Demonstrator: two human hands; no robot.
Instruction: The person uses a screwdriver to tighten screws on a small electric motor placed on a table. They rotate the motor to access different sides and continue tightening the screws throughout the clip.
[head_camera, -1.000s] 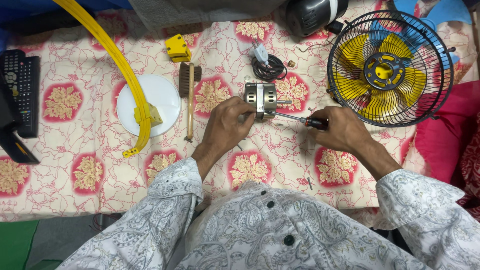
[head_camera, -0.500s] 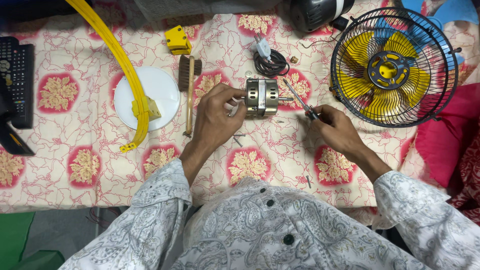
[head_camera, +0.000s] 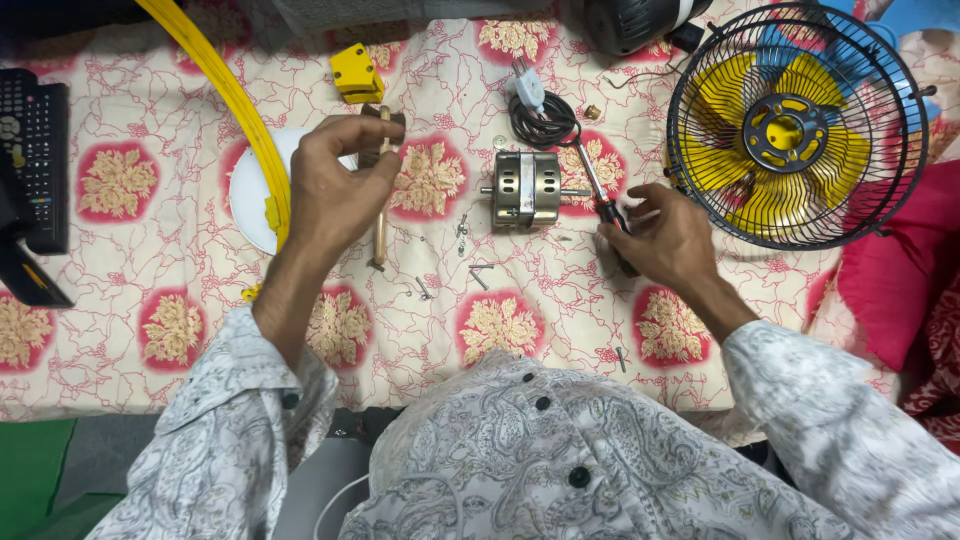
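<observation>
Head view, read left to right. Black remote control (head_camera: 33, 150) at far left edge of floral cloth (head_camera: 120, 290). Yellow flexible strip (head_camera: 225, 100) running diagonally over white plate (head_camera: 245, 195). Yellow block (head_camera: 356, 72) near top edge. Left hand (head_camera: 335, 185) raised above plate and wooden-handled brush (head_camera: 380, 200), fingers curled toward thumb; whether anything pinched between them, cannot tell. Loose screws (head_camera: 462, 228) scattered on cloth between brush and motor. Metal fan motor (head_camera: 526, 189) lying on its side at centre, free of both hands, shaft pointing right. Coiled black cord with white plug (head_camera: 535, 110) just above motor. Right hand (head_camera: 665, 235) closed around dark handle of screwdriver (head_camera: 598, 190), blade angled up-left, passing just beside motor's right end. Fan cage with yellow blades (head_camera: 795, 125) at upper right, near right hand. Red fabric (head_camera: 890, 290) at far right.
</observation>
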